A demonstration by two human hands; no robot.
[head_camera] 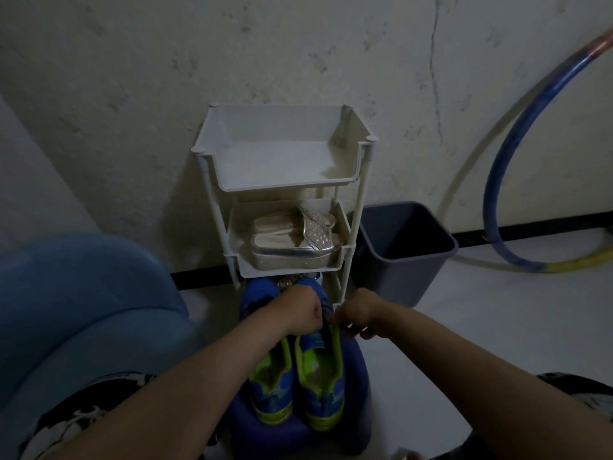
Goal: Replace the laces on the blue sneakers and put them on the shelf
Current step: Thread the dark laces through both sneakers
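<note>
1. The blue fabric sneakers with lime lining (318, 386) sit on the round purple stool (360, 410), before the white plastic shelf (282, 161).
2. Your left hand (300, 313) grips one sneaker; your right hand (356, 313) pinches what looks like its dark lace (326, 328).
3. Hard tugging may topple it off.

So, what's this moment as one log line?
hands: left hand, right hand at lace end of blue sneakers, grip unclear | sneakers: on purple stool, not shelved | shelf: silver sandals on middle tier
</note>
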